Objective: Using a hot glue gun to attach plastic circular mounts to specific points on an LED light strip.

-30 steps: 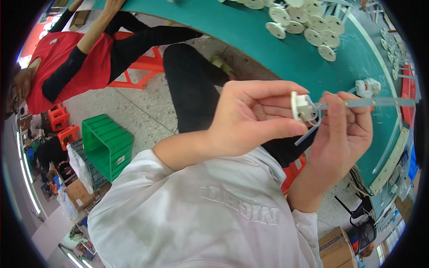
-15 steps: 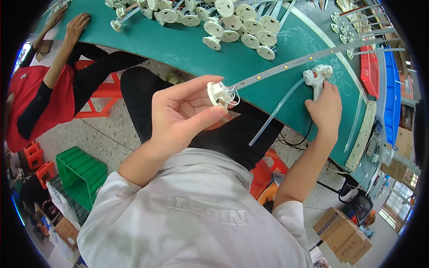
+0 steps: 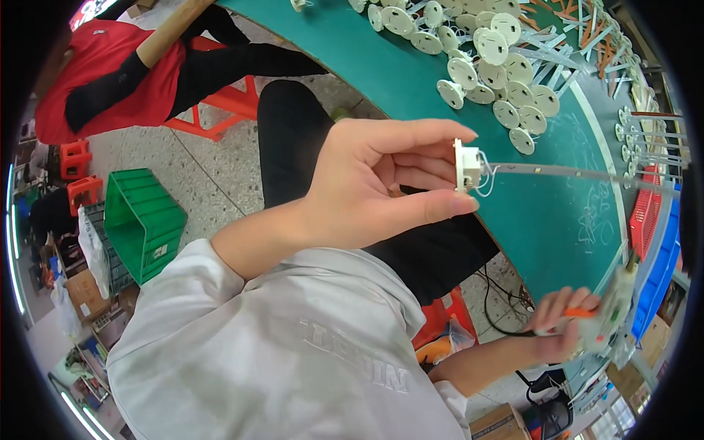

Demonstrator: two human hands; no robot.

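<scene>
Lengthwise, the LED strip [image 3: 546,170] points right from its white base [image 3: 470,167], pinched in the left hand [image 3: 370,183]; lower right, the right hand [image 3: 559,323] curls around a blurred glue gun [image 3: 610,314].

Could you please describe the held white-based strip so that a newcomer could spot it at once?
Start at the big green table, then find the person's left grip by its edge. The white-based strip there is a round disc with a long, narrow band leading right. Unlike the similar pieces heaped on the table, this one is held.
</scene>
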